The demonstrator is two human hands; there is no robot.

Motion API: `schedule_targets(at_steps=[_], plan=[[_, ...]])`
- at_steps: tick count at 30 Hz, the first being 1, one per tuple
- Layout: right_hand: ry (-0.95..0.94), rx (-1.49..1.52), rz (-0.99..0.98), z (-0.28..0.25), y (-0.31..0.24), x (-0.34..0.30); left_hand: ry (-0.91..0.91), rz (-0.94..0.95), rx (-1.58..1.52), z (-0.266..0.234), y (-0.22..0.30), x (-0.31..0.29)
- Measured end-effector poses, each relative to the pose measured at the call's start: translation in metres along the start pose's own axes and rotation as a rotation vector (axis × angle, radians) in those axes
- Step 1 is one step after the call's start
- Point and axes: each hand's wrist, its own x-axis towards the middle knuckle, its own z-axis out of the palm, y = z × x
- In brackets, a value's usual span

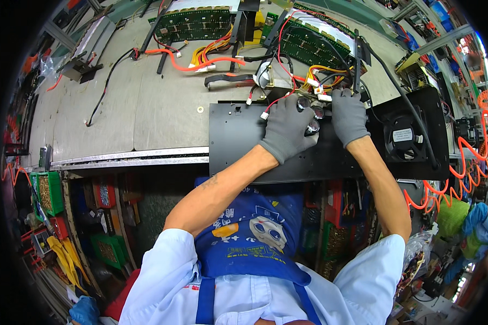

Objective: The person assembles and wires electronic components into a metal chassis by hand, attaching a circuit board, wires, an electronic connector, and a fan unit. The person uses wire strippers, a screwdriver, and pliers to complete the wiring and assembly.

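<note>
A black metal panel (236, 142) lies across the near edge of the bench. My left hand (288, 129), in a grey glove, is curled over the panel. Three round, shiny silver-rimmed parts (312, 127) show between its thumb and fingers; their exact kind is unclear. My right hand (350, 117), gloved alike, has its fingers bent at the panel's far edge, beside white connectors (324, 98) and a bundle of yellow wires (321, 70). What its fingertips grip is hidden. A black fan (402, 135) sits on the panel to the right of this hand.
Green circuit boards (196, 25) stand at the back of the bench (162, 116). An orange-red cable (195, 67) and a black cable (104, 89) lie on it. Coiled orange air hoses (461, 162) hang at right. Parts bins (50, 192) stand lower left. Another person (469, 225) bends at far right.
</note>
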Motion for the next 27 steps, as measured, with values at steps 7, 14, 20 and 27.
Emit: schedule_targets(at_steps=[7, 14, 20, 27], plan=[[0.053, 0.078, -0.161, 0.013, 0.025, 0.008, -0.008, -0.003, 0.007, -0.001, 0.003, 0.004], [0.163, 0.132, -0.137, 0.025, 0.028, 0.003, -0.004, 0.047, -0.001, -0.002, 0.006, 0.007], [0.135, 0.215, -0.072, 0.022, 0.018, -0.004, 0.022, 0.058, 0.054, -0.003, 0.005, 0.002], [0.12, 0.222, -0.008, 0.018, 0.012, -0.01, 0.033, 0.074, 0.038, -0.004, 0.003, 0.003]])
